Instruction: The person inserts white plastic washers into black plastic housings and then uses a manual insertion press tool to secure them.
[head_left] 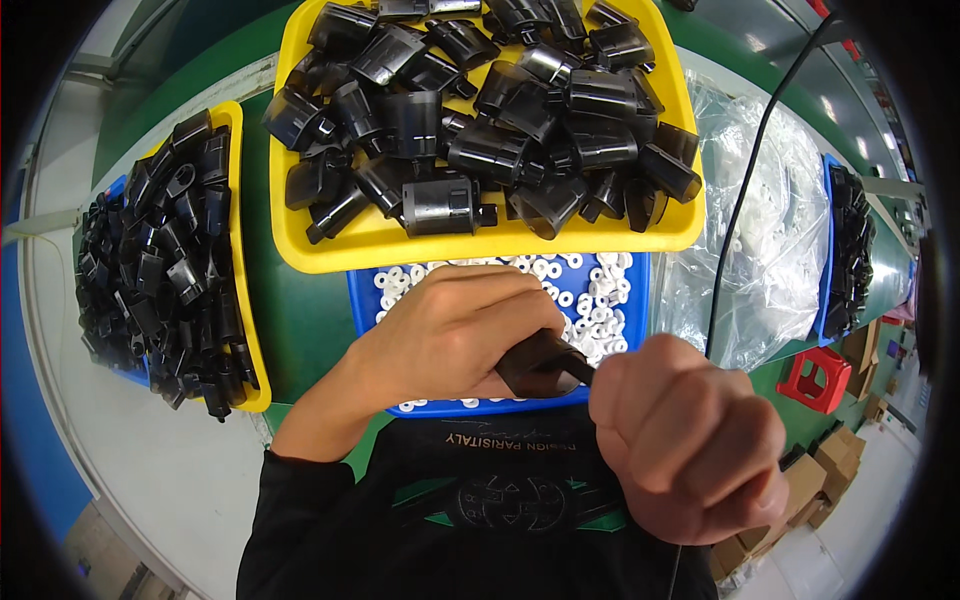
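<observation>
My left hand (460,325) is closed around a smoky black translucent plastic housing (542,366), whose narrow end points right. My right hand (690,440) is a tight fist at that narrow end; whatever lies inside it is hidden. Both hands are above the near part of a blue tray (358,320) of small white rings (602,315). Just beyond stands a yellow tray (480,252) heaped with similar black housings (440,205).
On the left, another yellow tray (250,330) holds many black parts (165,270). A clear plastic bag (770,220) of white pieces lies right. A black cable (752,165) hangs down behind my right hand. Farther right are a red stool (815,380) and cardboard boxes (835,460).
</observation>
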